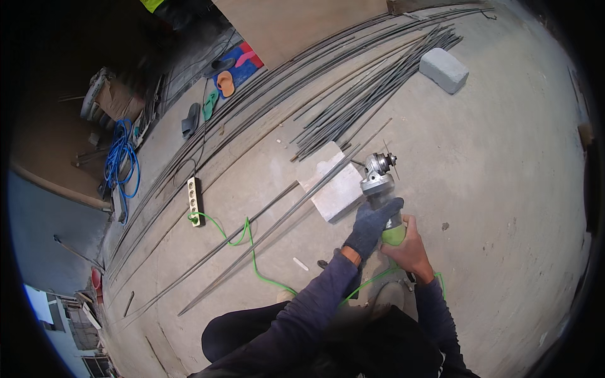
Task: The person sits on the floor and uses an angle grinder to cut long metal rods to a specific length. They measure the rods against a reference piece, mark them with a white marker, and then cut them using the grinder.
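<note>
I hold an angle grinder (377,181) with a silver head, green body and thin disc facing right. My left hand (367,225), in a dark glove, wraps round its upper body. My right hand (408,249), bare, grips the green body lower down. The grinder's green cord runs past my feet to a power strip (194,201) on the left. Beside the grinder a pale block (331,189) lies on the floor, with long steel rods (273,226) across it.
A pile of rods (372,88) and a grey block (443,69) lie farther forward on the concrete floor (491,220). Longer rods curve along the left, past sandals (225,83) on a mat and a coiled blue hose (123,164). A board (296,25) stands at the top.
</note>
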A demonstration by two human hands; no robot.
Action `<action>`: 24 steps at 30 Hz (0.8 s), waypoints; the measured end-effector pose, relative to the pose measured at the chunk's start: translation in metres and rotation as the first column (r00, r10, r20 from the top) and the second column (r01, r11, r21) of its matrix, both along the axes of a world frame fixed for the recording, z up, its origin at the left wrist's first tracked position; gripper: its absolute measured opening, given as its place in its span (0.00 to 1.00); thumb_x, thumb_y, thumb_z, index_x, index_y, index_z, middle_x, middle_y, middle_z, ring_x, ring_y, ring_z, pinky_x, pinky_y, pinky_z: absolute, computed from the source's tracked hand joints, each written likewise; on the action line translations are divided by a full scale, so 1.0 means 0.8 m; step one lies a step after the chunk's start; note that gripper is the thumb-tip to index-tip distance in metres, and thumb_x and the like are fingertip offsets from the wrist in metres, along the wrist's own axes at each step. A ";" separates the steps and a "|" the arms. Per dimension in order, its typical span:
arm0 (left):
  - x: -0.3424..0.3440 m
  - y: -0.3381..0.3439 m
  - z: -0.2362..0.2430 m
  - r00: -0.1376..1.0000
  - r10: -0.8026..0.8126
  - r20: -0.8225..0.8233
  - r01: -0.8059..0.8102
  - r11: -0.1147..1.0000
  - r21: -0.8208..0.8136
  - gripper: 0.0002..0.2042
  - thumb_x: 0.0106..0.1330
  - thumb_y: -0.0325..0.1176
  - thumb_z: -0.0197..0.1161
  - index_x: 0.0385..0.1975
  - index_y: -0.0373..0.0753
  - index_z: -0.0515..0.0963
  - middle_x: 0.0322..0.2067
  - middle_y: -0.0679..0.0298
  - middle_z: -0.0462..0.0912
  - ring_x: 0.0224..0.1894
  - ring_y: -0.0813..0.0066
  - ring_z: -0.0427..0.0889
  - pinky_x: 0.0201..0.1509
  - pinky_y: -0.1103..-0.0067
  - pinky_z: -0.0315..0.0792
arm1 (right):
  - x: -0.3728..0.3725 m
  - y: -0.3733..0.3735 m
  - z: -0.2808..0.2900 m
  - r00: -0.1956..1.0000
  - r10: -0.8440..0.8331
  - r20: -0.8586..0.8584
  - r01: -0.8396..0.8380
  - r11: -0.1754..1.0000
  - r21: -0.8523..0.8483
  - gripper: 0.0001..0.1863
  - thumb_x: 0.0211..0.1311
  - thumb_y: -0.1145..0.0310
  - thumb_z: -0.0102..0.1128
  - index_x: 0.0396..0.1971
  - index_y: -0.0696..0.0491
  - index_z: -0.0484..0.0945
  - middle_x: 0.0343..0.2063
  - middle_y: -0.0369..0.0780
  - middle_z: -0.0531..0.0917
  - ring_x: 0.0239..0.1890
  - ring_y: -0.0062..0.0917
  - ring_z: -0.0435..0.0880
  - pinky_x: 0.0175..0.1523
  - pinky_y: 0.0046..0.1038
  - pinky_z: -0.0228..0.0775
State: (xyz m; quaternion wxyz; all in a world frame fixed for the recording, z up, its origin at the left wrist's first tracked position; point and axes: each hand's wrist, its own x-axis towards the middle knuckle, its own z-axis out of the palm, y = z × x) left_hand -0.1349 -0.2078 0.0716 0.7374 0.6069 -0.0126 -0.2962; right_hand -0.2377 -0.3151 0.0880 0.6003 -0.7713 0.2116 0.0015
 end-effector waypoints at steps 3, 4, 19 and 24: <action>0.018 0.024 0.003 0.981 0.190 0.034 -0.193 0.965 0.177 0.17 0.63 0.41 0.74 0.44 0.36 0.84 0.37 0.63 0.87 0.38 0.76 0.85 0.43 0.76 0.78 | 0.024 0.016 -0.003 0.987 0.158 0.028 -0.155 0.985 -0.079 0.39 0.48 0.64 0.73 0.61 0.56 0.64 0.43 0.52 0.83 0.45 0.49 0.85 0.49 0.42 0.77; 0.023 0.030 0.002 0.968 0.249 0.039 -0.252 0.955 0.156 0.17 0.63 0.41 0.74 0.44 0.35 0.84 0.38 0.63 0.87 0.38 0.75 0.85 0.44 0.76 0.78 | 0.031 0.025 -0.015 0.984 0.161 0.076 -0.149 0.978 -0.146 0.41 0.48 0.63 0.73 0.62 0.56 0.63 0.43 0.53 0.83 0.45 0.51 0.85 0.49 0.43 0.77; 0.056 0.048 0.001 0.960 0.244 0.137 -0.276 0.910 0.309 0.20 0.68 0.43 0.70 0.51 0.34 0.82 0.42 0.62 0.86 0.42 0.72 0.85 0.48 0.75 0.78 | 0.075 0.043 -0.039 0.979 0.187 -0.081 -0.200 0.960 -0.195 0.43 0.47 0.59 0.72 0.64 0.55 0.62 0.45 0.56 0.83 0.50 0.55 0.82 0.54 0.49 0.75; 0.086 0.087 0.014 0.881 -0.024 0.473 -0.359 0.618 0.699 0.23 0.73 0.53 0.60 0.39 0.34 0.84 0.32 0.48 0.86 0.37 0.63 0.85 0.43 0.69 0.76 | 0.090 0.005 -0.046 0.988 0.145 -0.046 -0.152 0.962 -0.228 0.43 0.47 0.60 0.72 0.62 0.58 0.63 0.43 0.55 0.84 0.48 0.55 0.83 0.52 0.49 0.76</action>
